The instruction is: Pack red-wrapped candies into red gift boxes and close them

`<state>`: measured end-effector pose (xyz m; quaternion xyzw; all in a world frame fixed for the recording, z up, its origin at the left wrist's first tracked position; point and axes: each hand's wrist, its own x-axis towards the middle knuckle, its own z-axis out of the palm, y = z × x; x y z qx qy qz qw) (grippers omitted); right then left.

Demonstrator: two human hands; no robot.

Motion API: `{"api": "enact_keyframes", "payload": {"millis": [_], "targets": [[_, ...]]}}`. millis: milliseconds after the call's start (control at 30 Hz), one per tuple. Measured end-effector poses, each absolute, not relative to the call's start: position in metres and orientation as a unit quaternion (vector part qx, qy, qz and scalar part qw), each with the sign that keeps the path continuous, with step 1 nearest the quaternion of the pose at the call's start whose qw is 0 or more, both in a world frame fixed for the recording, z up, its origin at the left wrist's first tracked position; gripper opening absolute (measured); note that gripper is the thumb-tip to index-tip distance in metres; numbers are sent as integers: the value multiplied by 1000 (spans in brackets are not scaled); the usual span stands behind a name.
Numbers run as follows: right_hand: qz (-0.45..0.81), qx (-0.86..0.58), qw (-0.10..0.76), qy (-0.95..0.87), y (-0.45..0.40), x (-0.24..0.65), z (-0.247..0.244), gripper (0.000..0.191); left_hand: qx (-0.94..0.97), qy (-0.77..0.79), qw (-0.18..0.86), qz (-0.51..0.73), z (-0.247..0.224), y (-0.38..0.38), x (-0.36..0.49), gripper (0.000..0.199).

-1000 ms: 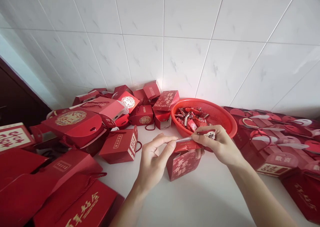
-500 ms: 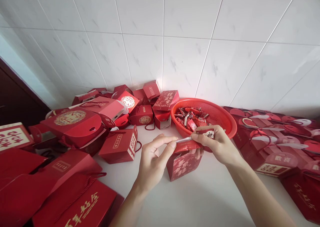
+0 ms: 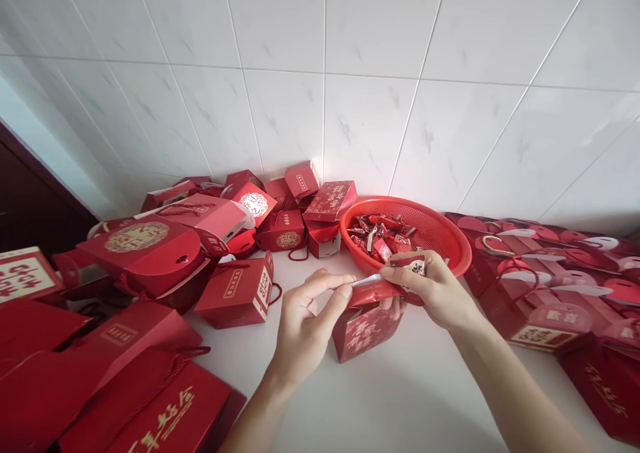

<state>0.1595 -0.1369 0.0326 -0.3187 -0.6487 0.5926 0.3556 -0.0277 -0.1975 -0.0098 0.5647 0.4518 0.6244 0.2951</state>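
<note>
A small red gift box point(image 3: 363, 336) with pale printed characters stands on the white table between my hands. My left hand point(image 3: 307, 323) pinches the left end of its top flap between thumb and index finger. At the flap's other end, my right hand point(image 3: 433, 290) grips the red card, with some fingertips showing below the fold. A strip of white inner card shows along the flap's edge. Beside my right hand's thumb is a brown-red part with a white label point(image 3: 416, 265), partly covered by the fingers.
A red plastic basket point(image 3: 450, 233) with wrapped sweets stands behind my right hand. Red gift boxes are piled at the left, including one nearby box point(image 3: 235, 293). Rows of open boxes point(image 3: 545, 313) stand at the right. A tiled wall point(image 3: 370, 126) rises behind.
The view has shifted very slightly. Both hands keep their hold on the box flap, and the white strip along its edge looks a little wider.
</note>
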Motion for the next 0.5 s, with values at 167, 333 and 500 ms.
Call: {"api": "enact_keyframes", "payload": {"millis": [167,333,500], "targets": [[601,-314,355,-644,-137,159,33,36,565,450,293,626,-9,-197,-27,15],[609,-318,354,-634,-138,158,33,36,563,452,290,628,-8,-197,-26,16],[610,-317,355,-634,-137,159,32,35,564,447,290,631,-9,-197,-27,15]]}}
